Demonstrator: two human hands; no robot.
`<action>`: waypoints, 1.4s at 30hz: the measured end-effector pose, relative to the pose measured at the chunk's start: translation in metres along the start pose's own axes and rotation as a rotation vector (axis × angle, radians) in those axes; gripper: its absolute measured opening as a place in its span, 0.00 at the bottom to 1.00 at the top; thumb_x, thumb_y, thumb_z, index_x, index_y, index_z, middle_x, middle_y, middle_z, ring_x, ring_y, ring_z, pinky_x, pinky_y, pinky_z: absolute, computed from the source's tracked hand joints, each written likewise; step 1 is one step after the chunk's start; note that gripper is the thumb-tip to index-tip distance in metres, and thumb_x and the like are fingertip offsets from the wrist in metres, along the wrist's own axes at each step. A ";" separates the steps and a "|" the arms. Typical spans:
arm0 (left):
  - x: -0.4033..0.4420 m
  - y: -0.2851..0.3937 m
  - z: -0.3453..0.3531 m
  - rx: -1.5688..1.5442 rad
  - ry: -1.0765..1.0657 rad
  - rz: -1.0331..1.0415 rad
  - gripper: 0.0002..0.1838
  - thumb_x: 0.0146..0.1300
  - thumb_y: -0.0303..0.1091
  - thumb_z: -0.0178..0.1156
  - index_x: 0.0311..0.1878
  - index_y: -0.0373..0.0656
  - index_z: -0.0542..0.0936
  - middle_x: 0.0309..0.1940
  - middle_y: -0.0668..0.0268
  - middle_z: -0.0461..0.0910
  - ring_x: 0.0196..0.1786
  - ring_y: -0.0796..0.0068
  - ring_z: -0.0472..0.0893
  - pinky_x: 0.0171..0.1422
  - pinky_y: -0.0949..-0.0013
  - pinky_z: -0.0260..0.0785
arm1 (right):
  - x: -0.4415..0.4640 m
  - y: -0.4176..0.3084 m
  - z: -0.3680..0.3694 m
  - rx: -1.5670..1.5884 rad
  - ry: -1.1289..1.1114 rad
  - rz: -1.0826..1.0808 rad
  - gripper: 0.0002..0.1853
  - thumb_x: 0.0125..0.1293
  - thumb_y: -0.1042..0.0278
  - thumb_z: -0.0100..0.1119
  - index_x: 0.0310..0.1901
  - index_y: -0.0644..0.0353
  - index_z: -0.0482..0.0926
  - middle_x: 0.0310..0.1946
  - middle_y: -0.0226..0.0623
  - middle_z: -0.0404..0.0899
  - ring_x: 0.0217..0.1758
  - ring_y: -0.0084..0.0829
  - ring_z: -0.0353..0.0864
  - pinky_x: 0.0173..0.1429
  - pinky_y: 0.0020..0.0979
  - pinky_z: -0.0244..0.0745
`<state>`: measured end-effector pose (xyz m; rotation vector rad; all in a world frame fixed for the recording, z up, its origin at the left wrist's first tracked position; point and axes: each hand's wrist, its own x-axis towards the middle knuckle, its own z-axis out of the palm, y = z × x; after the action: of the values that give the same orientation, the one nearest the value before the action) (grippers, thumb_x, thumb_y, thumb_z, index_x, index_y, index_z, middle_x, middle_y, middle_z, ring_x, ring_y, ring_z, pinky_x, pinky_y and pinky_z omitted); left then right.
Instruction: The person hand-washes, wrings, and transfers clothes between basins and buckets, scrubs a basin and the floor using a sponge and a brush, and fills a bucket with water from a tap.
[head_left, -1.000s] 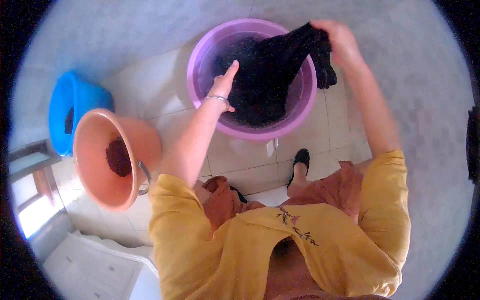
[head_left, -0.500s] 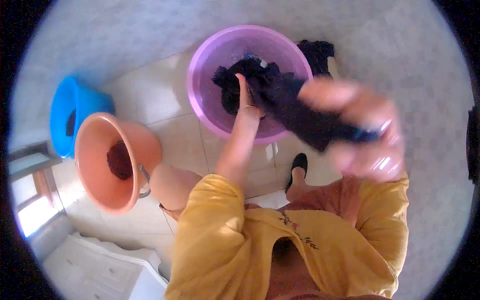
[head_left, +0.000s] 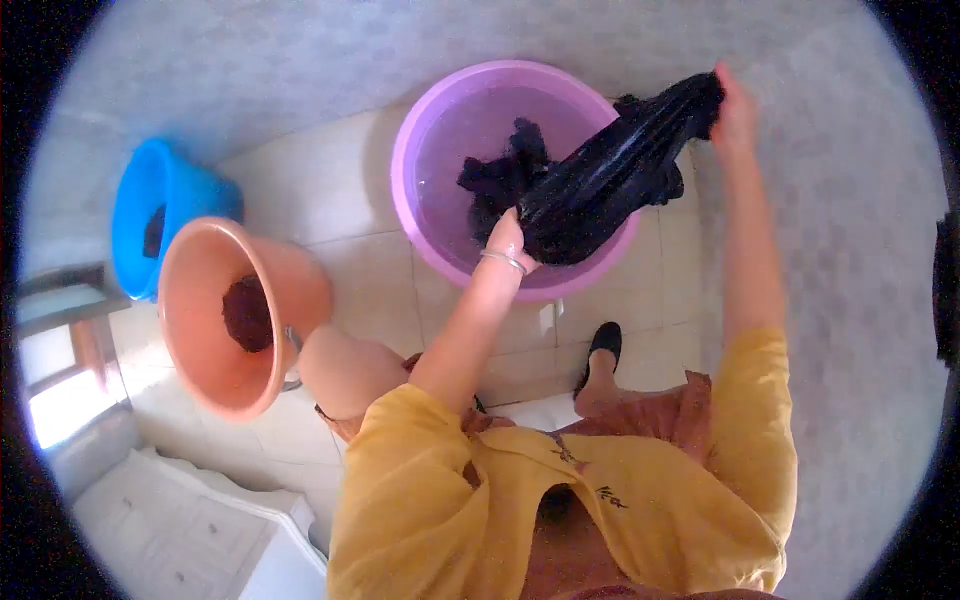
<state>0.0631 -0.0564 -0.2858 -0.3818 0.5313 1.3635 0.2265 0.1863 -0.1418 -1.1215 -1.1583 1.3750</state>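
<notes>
A wet, shiny black garment [head_left: 625,150] stretches between my two hands over the right side of the purple basin [head_left: 405,190]. My left hand [head_left: 508,238], with a bangle at its wrist, grips the garment's lower left end; its fingers are mostly hidden by the cloth. Up at the right, beyond the basin's rim, my right hand [head_left: 735,115] is closed on the other end. More dark cloth [head_left: 505,170] lies in the water in the basin, left of the held garment.
To the left stand an orange bucket [head_left: 215,390] with dark cloth in it and a blue tub [head_left: 135,240] behind it. A grey wall [head_left: 830,250] rises on the right. A white piece of furniture [head_left: 190,520] is at lower left. My foot in a black shoe [head_left: 605,345] is below the basin.
My right hand has swung up and away from my body, drawing the garment out at a slant. My left hand has shifted slightly right and down, and the loose cloth shows more in the basin.
</notes>
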 end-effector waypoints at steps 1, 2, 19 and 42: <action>-0.004 0.002 0.003 0.005 0.003 0.010 0.15 0.56 0.37 0.45 0.39 0.37 0.74 0.36 0.59 0.76 0.41 0.64 0.75 0.49 0.61 0.67 | 0.013 0.033 -0.002 -0.186 0.175 -0.021 0.22 0.51 0.51 0.56 0.33 0.68 0.75 0.32 0.39 0.75 0.33 0.31 0.70 0.41 0.32 0.63; -0.014 0.004 0.008 0.078 0.005 0.044 0.15 0.56 0.37 0.45 0.39 0.37 0.74 0.36 0.60 0.76 0.40 0.66 0.75 0.48 0.61 0.67 | 0.047 0.084 -0.026 -0.470 0.208 -0.066 0.13 0.52 0.57 0.57 0.25 0.60 0.73 0.23 0.28 0.71 0.27 0.23 0.68 0.31 0.25 0.63; -0.028 -0.009 0.080 -0.202 -0.403 0.071 0.20 0.56 0.44 0.46 0.47 0.41 0.71 0.46 0.60 0.72 0.48 0.64 0.71 0.55 0.60 0.62 | -0.176 0.179 0.057 0.813 -0.098 0.375 0.14 0.55 0.61 0.49 0.40 0.60 0.73 0.32 0.33 0.73 0.38 0.32 0.70 0.45 0.30 0.64; -0.006 -0.017 -0.043 0.015 -0.232 -0.538 0.29 0.55 0.49 0.47 0.53 0.36 0.64 0.50 0.54 0.68 0.50 0.61 0.70 0.58 0.60 0.60 | -0.149 0.078 0.065 0.880 -0.695 -0.159 0.26 0.44 0.59 0.60 0.47 0.54 0.66 0.23 0.27 0.61 0.30 0.32 0.64 0.39 0.33 0.64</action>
<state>0.0733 -0.0883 -0.3184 -0.3193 0.2212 0.8670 0.1677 0.0274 -0.2026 0.0892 -0.8800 1.9214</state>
